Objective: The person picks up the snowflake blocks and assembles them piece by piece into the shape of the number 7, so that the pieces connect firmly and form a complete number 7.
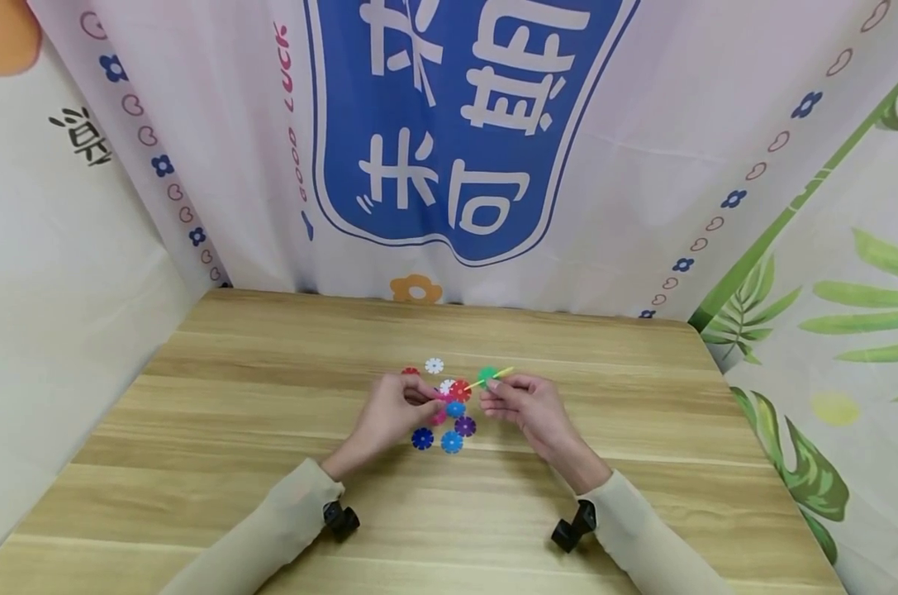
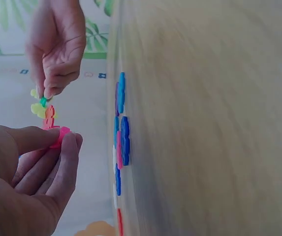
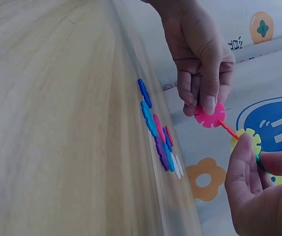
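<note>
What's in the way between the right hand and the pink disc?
A red disc and a yellow disc are between the right hand and the pink disc, held by the left hand. Nothing else visible blocks the gap.

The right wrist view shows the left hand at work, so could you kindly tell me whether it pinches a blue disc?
No, the left hand pinches a bright pink disc there.

Nearer the person than the purple disc (image 1: pixel 465 427), bare table (image 1: pixel 459 521) is leaving a hand room between the sleeves (image 1: pixel 288 508); beside that disc, the light blue disc (image 1: pixel 452 443) is intruding. Beyond, a raised chain (image 1: pixel 459 392) is blocking the gap between left hand (image 1: pixel 391 407) and right hand (image 1: pixel 532 407).
</note>
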The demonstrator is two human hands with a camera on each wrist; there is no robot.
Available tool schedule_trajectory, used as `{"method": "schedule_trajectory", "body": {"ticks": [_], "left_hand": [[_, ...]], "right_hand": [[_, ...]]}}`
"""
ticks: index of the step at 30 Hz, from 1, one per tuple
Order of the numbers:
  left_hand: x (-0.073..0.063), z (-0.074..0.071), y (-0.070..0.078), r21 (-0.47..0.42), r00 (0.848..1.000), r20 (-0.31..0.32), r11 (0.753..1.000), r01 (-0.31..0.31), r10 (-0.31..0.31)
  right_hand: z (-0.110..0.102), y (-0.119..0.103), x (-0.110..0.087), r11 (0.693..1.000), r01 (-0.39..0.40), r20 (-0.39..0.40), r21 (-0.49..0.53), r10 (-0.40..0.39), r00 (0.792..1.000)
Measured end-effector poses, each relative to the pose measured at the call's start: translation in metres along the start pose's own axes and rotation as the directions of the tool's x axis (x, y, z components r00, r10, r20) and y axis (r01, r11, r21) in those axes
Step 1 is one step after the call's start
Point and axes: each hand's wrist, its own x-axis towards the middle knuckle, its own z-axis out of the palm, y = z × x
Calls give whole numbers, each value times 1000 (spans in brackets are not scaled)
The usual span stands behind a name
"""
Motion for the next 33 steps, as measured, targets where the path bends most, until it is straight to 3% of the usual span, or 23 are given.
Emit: {"method": "schedule_trajectory", "body": {"ticks": [8,20,27,33], "left_hand": [[-4,3,6,157,985,-58,976,-151,161],[-6,3,10,229,950,-38,928,-295,311],[-3,4,11,206,948,-33,930,-303,316],[1,-4,10,160,968,-24,957,-242,249]], "right_hand": [[5,0,2,999,-11,-13,-42,11,1000],[11,-4,1,998,14,-23,-67,-15,1000],[10,-6,4,995,9,-48,-98,-14,999],[2,-7,2,984,-45,-56,-171,36,998]]}}
